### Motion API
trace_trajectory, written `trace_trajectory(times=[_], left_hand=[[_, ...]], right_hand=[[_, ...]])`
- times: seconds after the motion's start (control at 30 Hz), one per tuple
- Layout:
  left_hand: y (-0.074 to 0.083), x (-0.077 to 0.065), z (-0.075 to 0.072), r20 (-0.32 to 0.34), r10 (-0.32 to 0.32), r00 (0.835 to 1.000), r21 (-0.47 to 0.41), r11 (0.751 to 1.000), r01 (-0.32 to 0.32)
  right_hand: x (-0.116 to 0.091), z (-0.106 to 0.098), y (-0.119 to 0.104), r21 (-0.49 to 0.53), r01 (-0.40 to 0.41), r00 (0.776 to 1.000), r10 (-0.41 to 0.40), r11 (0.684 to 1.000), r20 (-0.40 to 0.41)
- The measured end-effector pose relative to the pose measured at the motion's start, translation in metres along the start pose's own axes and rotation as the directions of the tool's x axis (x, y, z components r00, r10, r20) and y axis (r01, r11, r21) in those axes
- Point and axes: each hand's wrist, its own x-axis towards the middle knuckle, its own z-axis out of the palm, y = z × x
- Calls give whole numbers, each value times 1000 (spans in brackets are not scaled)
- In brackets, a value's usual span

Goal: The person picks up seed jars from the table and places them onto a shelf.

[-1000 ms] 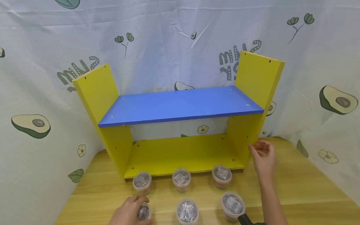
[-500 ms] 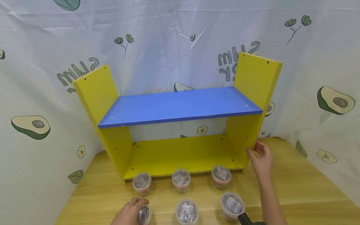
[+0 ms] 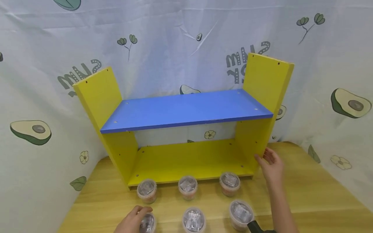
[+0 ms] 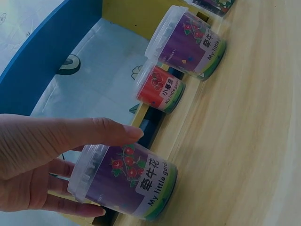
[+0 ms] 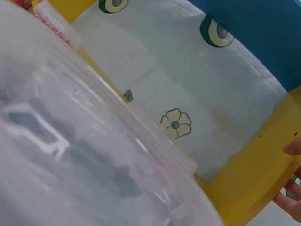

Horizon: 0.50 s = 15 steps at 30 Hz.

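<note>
Head view: a yellow-and-blue shelf unit [image 3: 186, 111] stands on a wood-grain table [image 3: 323, 194] before a cloth [image 3: 163, 55] printed with avocados and flowers. Six lidded plastic tubs [image 3: 187, 187] sit upright in front of it, in two rows of three. The left hand [image 3: 129, 222] curves round the leftmost tub of the near row [image 3: 147, 223], partly covering it. The right hand [image 3: 273, 168] grips the right side panel [image 3: 266, 87] low down, at its front edge.

Left wrist view: the thumb lies on one side of a purple-labelled tub [image 4: 131, 179] and the fingers on the other, closed in narrowly around its lidded end. Beyond stand a red-labelled tub [image 4: 162, 89] and another purple-labelled one [image 4: 190, 44].

Right wrist view: a blurred, transparent lid [image 5: 89, 141] fills the left foreground. At the right edge, the right hand pinches the yellow panel, thumb inside, fingers outside. A blue shelf [image 5: 254, 37] crosses the upper right corner.
</note>
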Motion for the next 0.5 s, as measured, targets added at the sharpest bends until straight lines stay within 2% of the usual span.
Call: trace_trajectory(times=[0.13,0.27,0.4,0.5], left_hand=[[0,-1,-2,1,-9,1000,11,1000,9],[1,-3,-3,-13,-16,1000,23,1000,17],[3,-4,-5,-5,-30,1000,21,999,30],[7,-4,-7,-15,-43,999,29,999,43]], right_hand=[[1,3,1,169,-62,998,64,984,-8],[2,4,-2,377,-141,989,150,915,4],[1,3,-5,459,-195,978,207,867,25],[1,1,-5,481,-210,974,222,851,32]])
